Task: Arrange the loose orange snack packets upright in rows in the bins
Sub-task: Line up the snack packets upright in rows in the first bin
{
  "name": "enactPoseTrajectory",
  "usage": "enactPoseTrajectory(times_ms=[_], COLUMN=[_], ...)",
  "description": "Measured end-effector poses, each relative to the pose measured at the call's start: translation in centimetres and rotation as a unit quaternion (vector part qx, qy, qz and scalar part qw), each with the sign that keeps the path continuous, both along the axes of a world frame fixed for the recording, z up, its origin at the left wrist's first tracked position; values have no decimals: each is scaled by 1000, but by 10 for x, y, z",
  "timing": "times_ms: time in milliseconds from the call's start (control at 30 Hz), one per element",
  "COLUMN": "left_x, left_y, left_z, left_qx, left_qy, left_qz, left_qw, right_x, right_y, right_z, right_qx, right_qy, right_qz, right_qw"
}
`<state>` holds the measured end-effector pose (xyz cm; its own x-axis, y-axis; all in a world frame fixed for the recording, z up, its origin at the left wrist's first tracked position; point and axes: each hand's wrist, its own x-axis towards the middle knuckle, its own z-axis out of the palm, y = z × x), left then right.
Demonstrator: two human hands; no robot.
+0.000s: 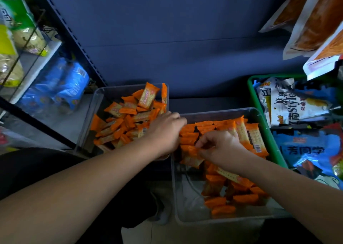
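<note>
Two clear plastic bins stand side by side on a dark shelf. The left bin (87, 117) holds a loose heap of orange snack packets (128, 121). In the right bin (259, 117), packets stand in rows (196, 130) at the far end, with more lying loose (233, 193) nearer me. My left hand (165, 132) reaches across the gap between the bins, its fingers curled at the rows; what they hold is hidden. My right hand (220, 147) pinches an orange packet (191, 154) at the left side of the right bin.
A green crate (254, 95) of blue and silver snack bags stands to the right. Large orange pouches (315, 21) hang above it. Blue packs (61, 89) and yellow-green bags (16, 39) fill the wire shelves on the left. My dark-clothed knee (37, 169) is at the lower left.
</note>
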<state>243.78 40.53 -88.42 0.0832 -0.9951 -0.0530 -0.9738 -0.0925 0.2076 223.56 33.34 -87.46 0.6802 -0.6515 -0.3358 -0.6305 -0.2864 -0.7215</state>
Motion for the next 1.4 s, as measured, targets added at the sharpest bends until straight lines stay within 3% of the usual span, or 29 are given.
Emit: enactPoseTrajectory(times_ms=[133, 233, 300, 400, 500, 600, 800, 933, 1033, 1067, 1133, 1200, 1300, 1400], left_x=[9, 6, -3, -27, -37, -33, -44, -48, -61, -66, -82, -100, -118, -116], left_y=[29, 51, 62, 74, 75, 68, 41, 25, 15, 11, -1, -13, -23, -26], left_z=[22, 24, 19, 7, -2, -3, 7, 18, 28, 27, 18, 6, -16, -26], left_qx=[-30, -14, -1, 45, 52, 71, 161, 204, 165, 115, 39, 51, 85, 61], left_qy=[82, 82, 59, 154, 205, 177, 32, -14, -124, -113, 6, 112, 70, 36], left_qz=[64, 101, 142, 165, 122, 123, 97, 89, 46, 20, -49, -102, -140, -142], left_qw=[994, 991, 988, 973, 970, 974, 982, 975, 977, 987, 998, 987, 984, 987], right_x=[22, 28, 33, 37, 30, 14, -61, -100, -111, -113, -117, -120, -119, -118], right_y=[3, 3, 3, 2, -2, -15, -47, -30, -25, -27, -31, -33, -30, -30], right_z=[-30, -46, -50, -50, -42, -18, 44, 37, 18, 15, 8, 4, 1, 0], right_qx=[-94, -179, -197, -200, -193, -159, -63, -102, -143, -152, -149, -126, -123, -111], right_qy=[51, 105, 99, 99, 56, 22, 69, 139, 186, 200, 217, 220, 232, 205], right_qz=[73, 141, 143, 152, 103, 46, -56, -59, -39, -37, -31, -26, -16, -25], right_qw=[992, 968, 965, 963, 974, 986, 994, 983, 971, 967, 964, 967, 965, 972])
